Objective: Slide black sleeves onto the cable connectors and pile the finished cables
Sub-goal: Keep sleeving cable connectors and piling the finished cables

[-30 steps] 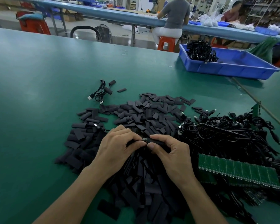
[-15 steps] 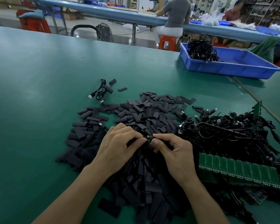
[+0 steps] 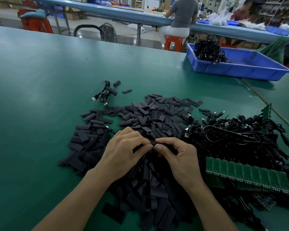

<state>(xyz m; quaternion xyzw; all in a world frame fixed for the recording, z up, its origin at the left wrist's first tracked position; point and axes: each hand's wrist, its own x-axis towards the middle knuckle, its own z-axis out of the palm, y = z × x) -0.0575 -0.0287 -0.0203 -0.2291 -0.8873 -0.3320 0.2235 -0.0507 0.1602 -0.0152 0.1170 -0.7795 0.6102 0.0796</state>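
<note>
Sleeve (image 3: pixel 164 145) pinched between thumb and forefinger of your right hand (image 3: pixel 180 157), just above the loose sleeve pile (image 3: pixel 148 117). Your left hand (image 3: pixel 123 150) pinches the cable end (image 3: pixel 150 144) against it. Your thumbs, apart a second ago, now nearly touch, so the hidden connector has probably gone in. One finished cable (image 3: pixel 105 93) lies beyond the pile.

thumb gap: narrowed from a short open space to tips lying just beside each other, almost touching.
left hand (image 3: pixel 123 152): brought closer to the right, thumb (image 3: pixel 148 147) pressed up against the sleeve's end.
right hand (image 3: pixel 180 157): fingers curled tighter over the black sleeve (image 3: pixel 165 145), knuckles lifted higher.
connector: bright metal tip, visible between the thumbs a second ago, now covered.
exposed sleeve length: shorter than before.
</note>
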